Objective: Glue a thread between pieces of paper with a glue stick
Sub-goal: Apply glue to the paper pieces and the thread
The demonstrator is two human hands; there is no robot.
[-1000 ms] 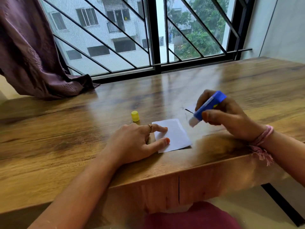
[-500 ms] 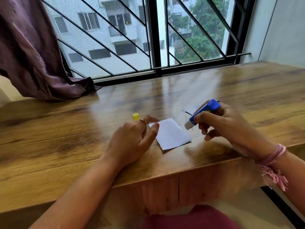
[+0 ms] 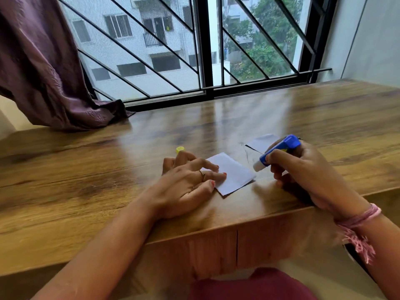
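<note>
L hand (image 3: 186,180) spread flat on paper (image 3: 234,173) left edge; R hand (image 3: 303,169) grips glue stick (image 3: 277,151) just right of paper, tip down.

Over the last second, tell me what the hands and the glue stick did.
The right hand lowered the glue stick toward the table, its white tip coming down beside the near paper. The left hand shifted its fingers but kept pinning that paper. The yellow cap and far paper stayed put.
</note>
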